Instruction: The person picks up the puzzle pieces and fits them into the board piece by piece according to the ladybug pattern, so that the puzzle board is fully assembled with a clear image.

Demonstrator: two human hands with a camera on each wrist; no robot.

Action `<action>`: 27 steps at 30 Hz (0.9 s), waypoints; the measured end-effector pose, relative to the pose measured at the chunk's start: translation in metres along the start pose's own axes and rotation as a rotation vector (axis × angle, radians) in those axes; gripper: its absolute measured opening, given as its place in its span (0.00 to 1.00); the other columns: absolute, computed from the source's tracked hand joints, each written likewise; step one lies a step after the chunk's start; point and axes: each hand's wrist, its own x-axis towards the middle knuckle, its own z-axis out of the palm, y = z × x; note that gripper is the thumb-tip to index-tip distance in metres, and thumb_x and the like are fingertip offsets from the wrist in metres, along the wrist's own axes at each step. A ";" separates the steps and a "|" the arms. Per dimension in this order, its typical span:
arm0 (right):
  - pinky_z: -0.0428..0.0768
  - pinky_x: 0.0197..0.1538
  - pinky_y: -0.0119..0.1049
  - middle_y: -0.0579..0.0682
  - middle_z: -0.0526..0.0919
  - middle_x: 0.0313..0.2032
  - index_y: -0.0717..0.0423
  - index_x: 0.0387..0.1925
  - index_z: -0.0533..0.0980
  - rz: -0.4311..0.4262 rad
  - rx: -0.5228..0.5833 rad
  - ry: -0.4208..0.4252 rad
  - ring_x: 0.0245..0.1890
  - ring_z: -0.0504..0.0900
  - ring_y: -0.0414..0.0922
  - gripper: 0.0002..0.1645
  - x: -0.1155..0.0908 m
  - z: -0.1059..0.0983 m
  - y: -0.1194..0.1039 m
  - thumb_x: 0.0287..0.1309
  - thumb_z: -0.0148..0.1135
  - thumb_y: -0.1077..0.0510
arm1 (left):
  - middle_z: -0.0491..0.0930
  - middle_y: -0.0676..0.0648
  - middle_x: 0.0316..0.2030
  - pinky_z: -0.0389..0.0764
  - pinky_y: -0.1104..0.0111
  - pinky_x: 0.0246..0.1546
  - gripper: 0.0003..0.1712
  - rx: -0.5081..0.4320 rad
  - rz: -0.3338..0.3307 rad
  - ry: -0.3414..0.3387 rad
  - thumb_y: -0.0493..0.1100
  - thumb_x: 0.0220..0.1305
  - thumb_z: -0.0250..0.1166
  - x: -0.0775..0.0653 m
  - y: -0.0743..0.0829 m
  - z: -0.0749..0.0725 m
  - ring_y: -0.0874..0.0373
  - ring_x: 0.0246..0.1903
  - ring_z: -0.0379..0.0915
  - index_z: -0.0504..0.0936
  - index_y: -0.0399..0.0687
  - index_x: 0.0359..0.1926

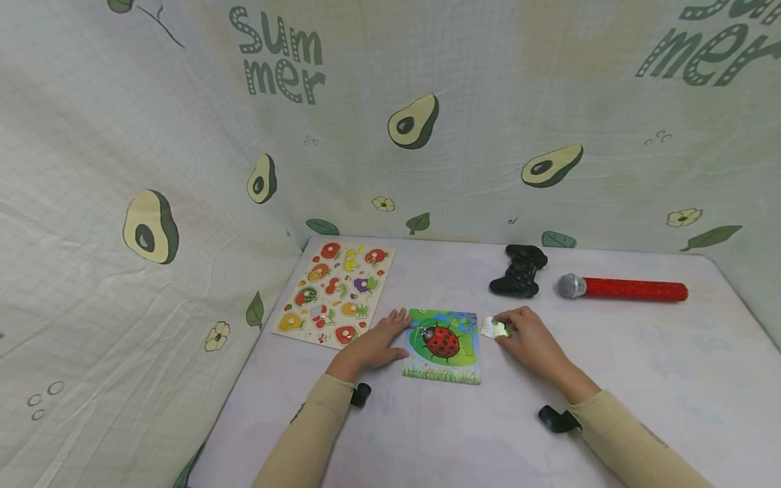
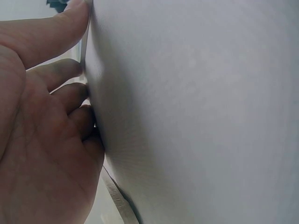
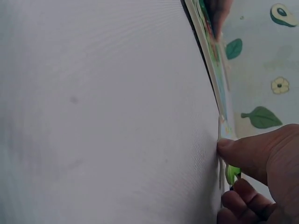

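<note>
A square ladybug picture board (image 1: 442,343), looking like a jigsaw, lies flat on the table. My left hand (image 1: 377,344) rests at its left side, fingers stretched out and thumb against the edge. In the left wrist view, the left hand (image 2: 51,126) lies against the table with nothing in its grasp. Just right of the board, my right hand (image 1: 535,342) pinches a small flat puzzle piece (image 1: 488,328), pale and shiny with some green. The right wrist view has the thumb of the right hand (image 3: 266,172) on this piece, close to the tabletop; fingers partly hide it.
A fruit picture board (image 1: 314,333) lies left of the left hand. Behind the right hand is a black game controller (image 1: 521,272), and farther right a red microphone (image 1: 634,289). A printed cloth (image 1: 464,196) hangs along the table's back and left sides.
</note>
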 end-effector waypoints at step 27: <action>0.80 0.39 0.40 0.52 0.84 0.40 0.55 0.54 0.76 0.002 0.147 0.064 0.36 0.79 0.45 0.16 -0.003 -0.002 -0.003 0.65 0.64 0.66 | 0.43 0.48 0.81 0.44 0.58 0.79 0.44 -0.002 0.006 0.002 0.51 0.72 0.64 0.001 -0.002 0.001 0.52 0.80 0.34 0.54 0.48 0.81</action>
